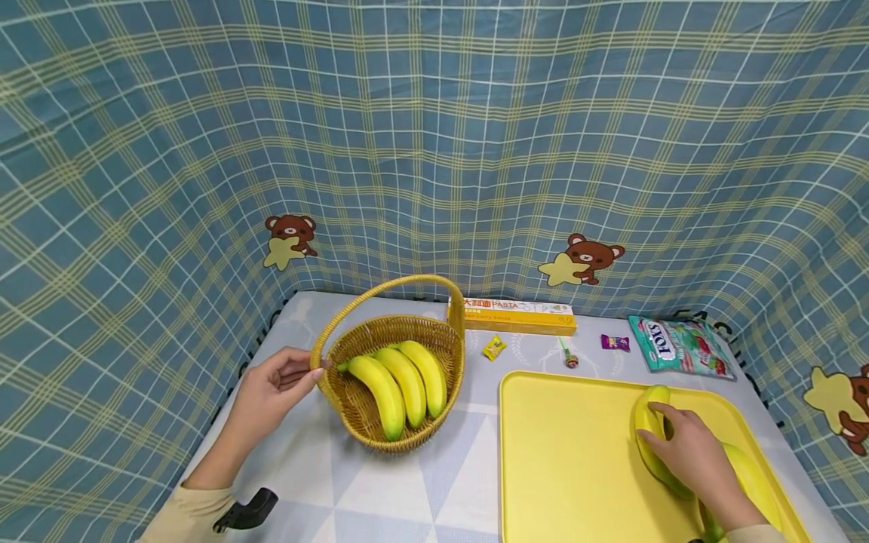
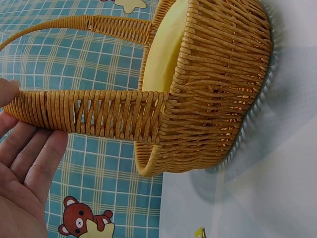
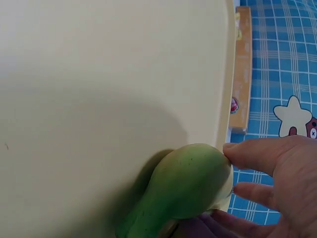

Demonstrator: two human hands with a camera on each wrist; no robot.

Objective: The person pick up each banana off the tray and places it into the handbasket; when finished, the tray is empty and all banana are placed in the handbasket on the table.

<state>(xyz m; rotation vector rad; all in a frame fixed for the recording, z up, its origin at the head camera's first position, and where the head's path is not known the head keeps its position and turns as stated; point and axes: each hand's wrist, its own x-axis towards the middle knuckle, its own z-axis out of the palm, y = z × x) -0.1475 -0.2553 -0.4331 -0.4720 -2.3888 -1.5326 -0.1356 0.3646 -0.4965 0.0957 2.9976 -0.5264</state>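
A brown wicker basket [image 1: 383, 445] with a tall handle [image 2: 114, 115] stands left of centre, with three yellow bananas [image 1: 407, 381] side by side in it. My left hand [image 1: 274, 388] grips the handle's left side between thumb and fingers. On a yellow tray [image 1: 563, 452] at the right, my right hand [image 1: 692, 449] has its thumb and fingers about a banana [image 1: 645, 422]. The right wrist view shows that banana's green end [image 3: 188, 178] close up, the thumb touching it. More yellow fruit [image 1: 753, 483], partly hidden by my right forearm, lies on the tray's right side.
Behind the basket and tray lie a pasta box [image 1: 523, 317], a yellow wrapped candy [image 1: 494, 348], a lollipop [image 1: 570, 358], a purple candy [image 1: 615, 343] and a teal candy bag [image 1: 682, 348]. A plaid curtain [image 1: 434, 151] surrounds the table's back and sides.
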